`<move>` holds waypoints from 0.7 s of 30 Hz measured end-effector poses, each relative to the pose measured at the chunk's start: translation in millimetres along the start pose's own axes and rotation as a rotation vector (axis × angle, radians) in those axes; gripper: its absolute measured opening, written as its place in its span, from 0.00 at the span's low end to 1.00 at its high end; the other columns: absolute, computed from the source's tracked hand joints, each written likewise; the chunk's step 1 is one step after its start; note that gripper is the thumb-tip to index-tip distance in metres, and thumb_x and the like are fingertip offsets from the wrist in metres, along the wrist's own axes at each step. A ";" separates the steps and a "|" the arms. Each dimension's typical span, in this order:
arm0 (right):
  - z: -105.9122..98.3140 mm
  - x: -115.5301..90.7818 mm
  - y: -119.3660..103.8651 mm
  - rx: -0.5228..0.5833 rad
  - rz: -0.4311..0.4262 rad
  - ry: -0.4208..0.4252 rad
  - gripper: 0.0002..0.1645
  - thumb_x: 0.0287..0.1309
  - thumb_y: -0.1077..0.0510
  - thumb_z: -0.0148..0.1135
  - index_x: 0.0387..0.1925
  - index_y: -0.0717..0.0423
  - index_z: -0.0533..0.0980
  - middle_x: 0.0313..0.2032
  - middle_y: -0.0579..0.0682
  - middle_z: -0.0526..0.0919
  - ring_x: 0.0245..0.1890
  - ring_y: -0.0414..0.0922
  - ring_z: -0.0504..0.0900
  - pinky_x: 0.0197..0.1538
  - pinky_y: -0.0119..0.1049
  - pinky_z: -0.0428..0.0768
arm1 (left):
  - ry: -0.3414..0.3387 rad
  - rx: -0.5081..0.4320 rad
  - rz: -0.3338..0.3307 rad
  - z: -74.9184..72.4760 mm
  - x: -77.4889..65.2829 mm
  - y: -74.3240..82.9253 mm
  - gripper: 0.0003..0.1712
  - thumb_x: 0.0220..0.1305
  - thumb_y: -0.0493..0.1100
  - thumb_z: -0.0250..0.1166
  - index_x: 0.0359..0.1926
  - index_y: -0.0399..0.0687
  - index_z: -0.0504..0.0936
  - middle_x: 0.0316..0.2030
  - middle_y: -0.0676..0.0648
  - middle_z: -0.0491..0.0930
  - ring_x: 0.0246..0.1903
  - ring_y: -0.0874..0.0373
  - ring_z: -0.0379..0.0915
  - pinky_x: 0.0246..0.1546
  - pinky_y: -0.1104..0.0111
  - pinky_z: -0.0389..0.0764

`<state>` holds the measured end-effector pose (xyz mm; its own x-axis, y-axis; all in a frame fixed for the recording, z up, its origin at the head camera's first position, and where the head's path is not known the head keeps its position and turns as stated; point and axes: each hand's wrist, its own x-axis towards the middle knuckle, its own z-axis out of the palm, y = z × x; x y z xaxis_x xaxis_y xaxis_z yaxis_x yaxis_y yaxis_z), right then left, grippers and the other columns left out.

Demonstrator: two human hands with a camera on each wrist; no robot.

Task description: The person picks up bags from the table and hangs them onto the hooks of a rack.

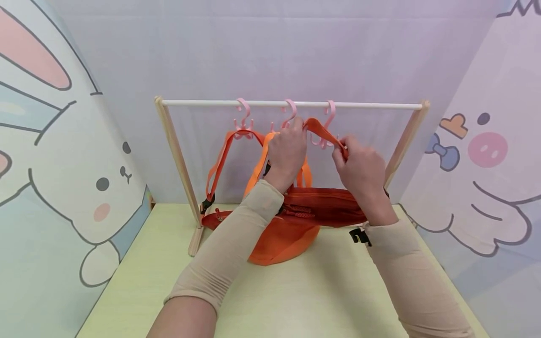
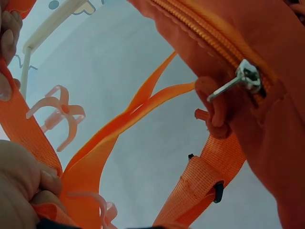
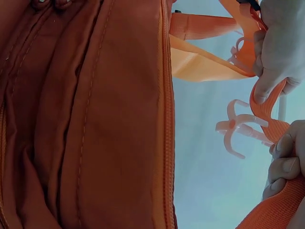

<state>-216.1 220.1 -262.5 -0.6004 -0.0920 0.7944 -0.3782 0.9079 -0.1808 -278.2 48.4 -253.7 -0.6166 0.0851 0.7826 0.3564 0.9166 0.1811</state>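
Both hands hold an orange-red strap [image 1: 318, 126] up in front of the right pink hook [image 1: 331, 112]. My left hand [image 1: 287, 152] grips its left end, close to the middle hook [image 1: 290, 107]; my right hand [image 1: 362, 171] grips it farther right. Below hangs the strap's dark red zippered waist bag [image 1: 329, 216]. Seen from the right wrist, the strap [image 3: 267, 107] curves between the hands beside the hook's prongs [image 3: 233, 125]. In the left wrist view, a silver zipper pull [image 2: 245, 78] shows on a bag. Part of the strap is hidden inside the hands.
A white rod [image 1: 372, 105] on wooden legs [image 1: 179, 164] carries the pink hooks. A red strap [image 1: 217, 162] loops over the left hook [image 1: 243, 115]. An orange bag [image 1: 283, 241] hangs at the middle. Below is a pale yellow table [image 1: 270, 300]; cartoon-printed walls flank it.
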 end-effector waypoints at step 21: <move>5.7 2.0 -0.3 -0.070 -0.049 -0.013 0.10 0.75 0.59 0.59 0.40 0.64 0.78 0.17 0.55 0.70 0.12 0.50 0.64 0.18 0.43 0.67 | -0.044 0.176 0.006 4.3 -0.6 8.9 0.06 0.79 0.40 0.57 0.46 0.47 0.80 0.15 0.49 0.73 0.12 0.53 0.74 0.16 0.66 0.78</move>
<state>-221.2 217.3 -264.2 -0.5918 -0.1422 0.7934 -0.3576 0.9285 -0.1003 -277.7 58.3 -255.1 -0.6465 0.1038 0.7559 0.2342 0.9699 0.0671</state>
